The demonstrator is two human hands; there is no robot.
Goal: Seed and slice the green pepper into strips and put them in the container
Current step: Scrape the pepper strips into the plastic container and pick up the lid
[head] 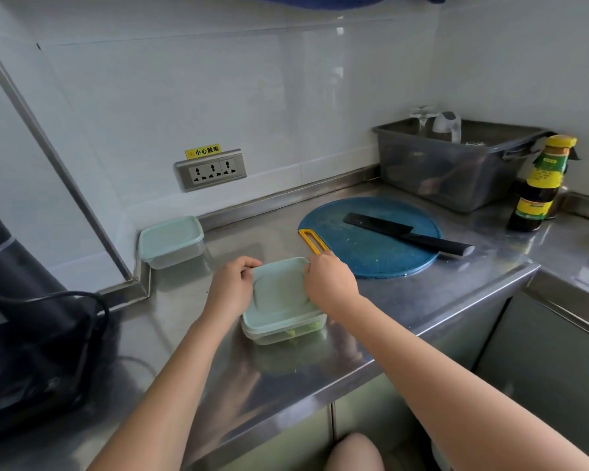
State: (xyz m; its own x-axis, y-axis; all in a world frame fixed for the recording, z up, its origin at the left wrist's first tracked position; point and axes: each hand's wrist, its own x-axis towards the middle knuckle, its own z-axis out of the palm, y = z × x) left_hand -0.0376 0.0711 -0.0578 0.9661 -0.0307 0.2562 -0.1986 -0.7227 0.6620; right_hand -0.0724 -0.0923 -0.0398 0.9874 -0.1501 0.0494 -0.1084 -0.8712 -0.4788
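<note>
item: container (pixel 284 329), mid surface (pixel 398 300), at 8 o'clock of blue board (pixel 371 253). light, thin, flexible plastic; soft green pepper strips (pixel 295 333) inside. hold at opposite rims. left hand (pixel 232 288) and right hand (pixel 330 283): fingers curled on lid (pixel 279 294) edges.

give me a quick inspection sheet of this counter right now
surface: steel counter, bare metal; green specks on the blue cutting board
job's things: container with lid resting on it, green pepper pieces visible through its wall; black knife lying on the board
clutter: second lidded container, sauce bottle, grey bin
grippers: left hand and right hand each grip a lid edge
cables: black cable loops from the dark appliance at the left
surroundings: tiled wall, wall socket
</note>
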